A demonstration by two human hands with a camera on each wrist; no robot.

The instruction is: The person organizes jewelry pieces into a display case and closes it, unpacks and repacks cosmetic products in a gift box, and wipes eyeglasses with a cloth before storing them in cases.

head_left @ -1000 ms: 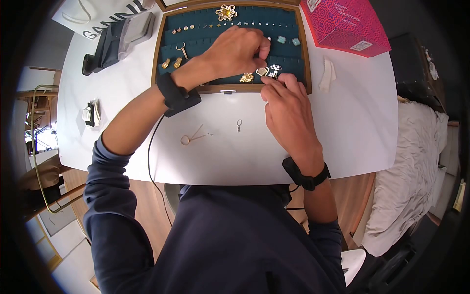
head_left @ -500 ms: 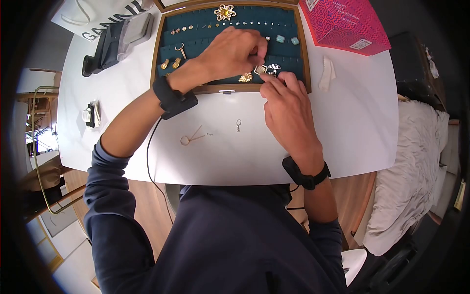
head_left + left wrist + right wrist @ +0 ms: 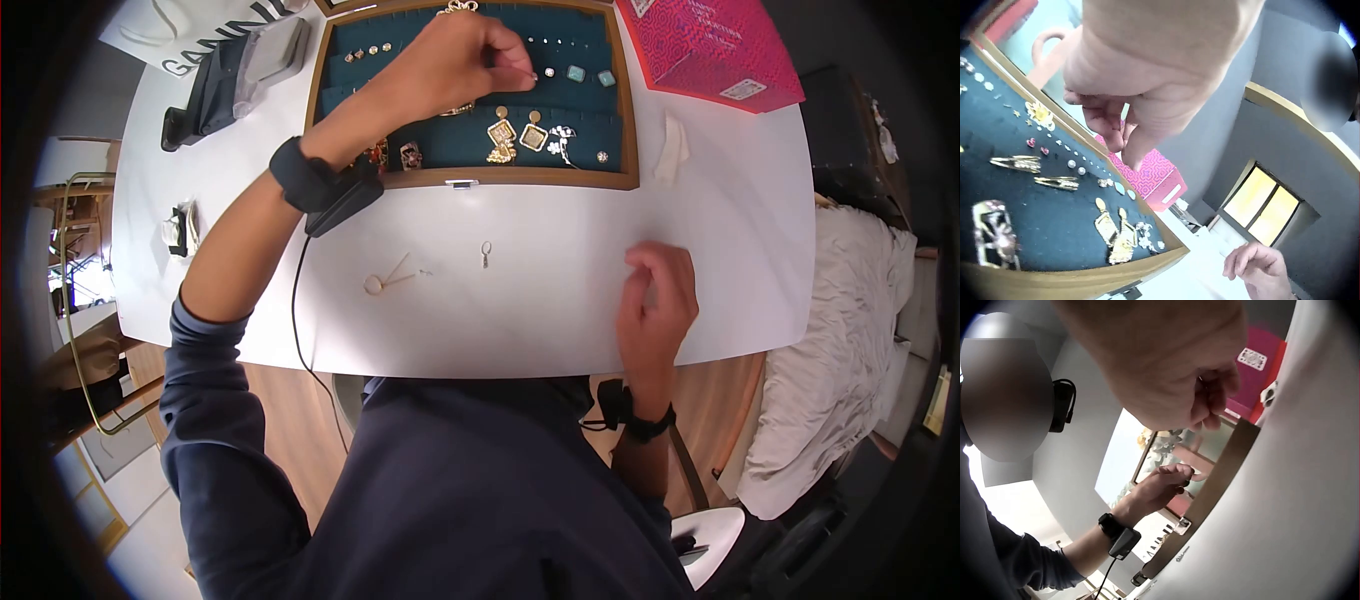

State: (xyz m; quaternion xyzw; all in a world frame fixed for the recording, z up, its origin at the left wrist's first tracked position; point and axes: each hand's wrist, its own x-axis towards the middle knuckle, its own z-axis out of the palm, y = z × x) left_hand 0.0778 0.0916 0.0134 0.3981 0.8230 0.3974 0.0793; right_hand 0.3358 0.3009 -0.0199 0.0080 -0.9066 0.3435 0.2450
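My left hand (image 3: 455,65) is over the jewellery box (image 3: 480,178), above its dark green padded lining, with fingers and thumb bent together. I cannot tell whether a tiny piece sits between its fingertips. In the left wrist view, several earrings lie below it. Gold square drop earrings (image 3: 533,135), a silver flower earring (image 3: 562,144) and a small round stud (image 3: 602,157) sit in the front row. Two teal square studs (image 3: 576,74) stand farther back. My right hand (image 3: 658,300) is off the box, over the white table, fingers loosely curled, with nothing visible in them.
On the white table (image 3: 560,300) lie a gold hoop with long bars (image 3: 375,284) and a small silver earring (image 3: 486,254). A pink patterned box (image 3: 710,55) stands at the right, a white strip (image 3: 672,148) nearby. Dark cases (image 3: 215,90) and a paper bag (image 3: 150,35) are left.
My right hand has let go of the front row and drawn back toward me, to the right. My left hand has moved up and slightly left, uncovering the front-row earrings.
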